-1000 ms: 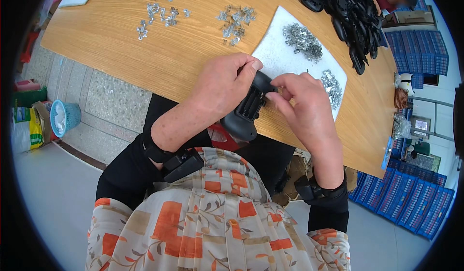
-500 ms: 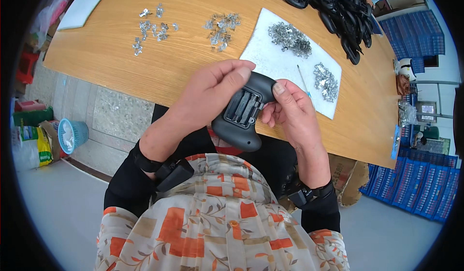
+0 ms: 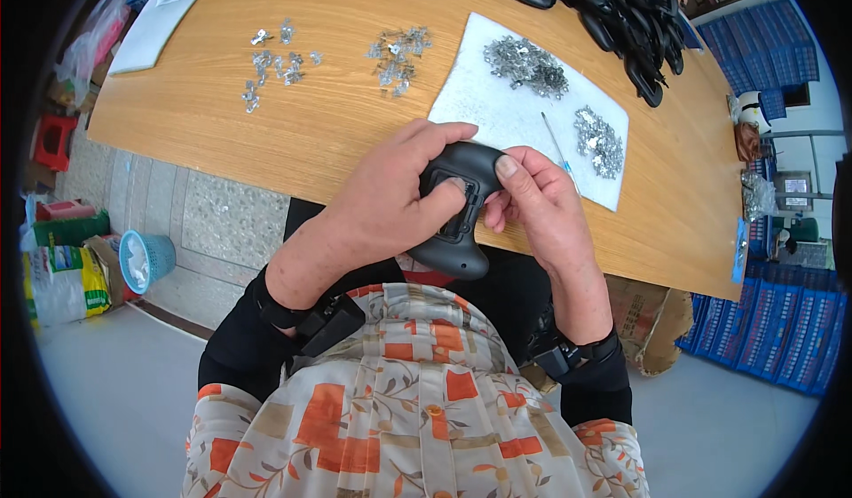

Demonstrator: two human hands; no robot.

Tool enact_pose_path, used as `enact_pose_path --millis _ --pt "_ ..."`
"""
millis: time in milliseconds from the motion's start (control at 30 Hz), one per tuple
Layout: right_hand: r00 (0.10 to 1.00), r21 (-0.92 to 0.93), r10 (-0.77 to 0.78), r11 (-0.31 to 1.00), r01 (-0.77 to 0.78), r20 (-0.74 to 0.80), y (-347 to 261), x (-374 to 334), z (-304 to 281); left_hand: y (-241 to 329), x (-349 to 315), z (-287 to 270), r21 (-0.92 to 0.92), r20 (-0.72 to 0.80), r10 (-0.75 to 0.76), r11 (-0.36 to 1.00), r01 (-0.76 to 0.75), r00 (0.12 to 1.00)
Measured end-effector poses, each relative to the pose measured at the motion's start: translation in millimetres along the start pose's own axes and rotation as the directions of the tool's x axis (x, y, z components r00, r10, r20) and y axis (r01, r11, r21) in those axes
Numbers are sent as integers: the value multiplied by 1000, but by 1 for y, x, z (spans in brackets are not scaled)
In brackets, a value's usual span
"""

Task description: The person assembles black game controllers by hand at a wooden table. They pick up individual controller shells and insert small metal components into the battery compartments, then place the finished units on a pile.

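Just above the lap, at the near edge of a wood-toned worktop, a black game controller is held in the air, back face up. The left hand lies along its left side, index finger over the top end, thumb bent into the recessed compartment; whatever sits under the thumb tip is hidden. The right hand grips the upper right corner, thumb on top and fingers curled in; whether these also hold something small cannot be told. Good handling here seems to call for the right hand to brace the shell against tipping, while the left thumb presses straight and evenly; a sideways push could strain any small parts inside. Beyond the hands, a white foam sheet bears a slim tool and two piles of small metal clips. Looser clusters of metal pieces lie on the wood to the left. Farther off, at upper right, is a heap of black plastic shells.
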State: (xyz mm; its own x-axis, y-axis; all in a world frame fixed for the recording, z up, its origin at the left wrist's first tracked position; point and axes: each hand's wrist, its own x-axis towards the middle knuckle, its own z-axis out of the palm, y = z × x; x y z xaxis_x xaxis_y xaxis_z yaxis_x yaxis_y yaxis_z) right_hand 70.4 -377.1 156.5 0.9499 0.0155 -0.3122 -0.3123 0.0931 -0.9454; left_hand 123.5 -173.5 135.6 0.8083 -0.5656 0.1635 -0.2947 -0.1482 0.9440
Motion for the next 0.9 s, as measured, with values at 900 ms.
enact_pose_path --millis 900 --pt "960 -8 -261 965 261 -105 4 4 46 -24 -7 11 -769 226 -100 592 240 969"
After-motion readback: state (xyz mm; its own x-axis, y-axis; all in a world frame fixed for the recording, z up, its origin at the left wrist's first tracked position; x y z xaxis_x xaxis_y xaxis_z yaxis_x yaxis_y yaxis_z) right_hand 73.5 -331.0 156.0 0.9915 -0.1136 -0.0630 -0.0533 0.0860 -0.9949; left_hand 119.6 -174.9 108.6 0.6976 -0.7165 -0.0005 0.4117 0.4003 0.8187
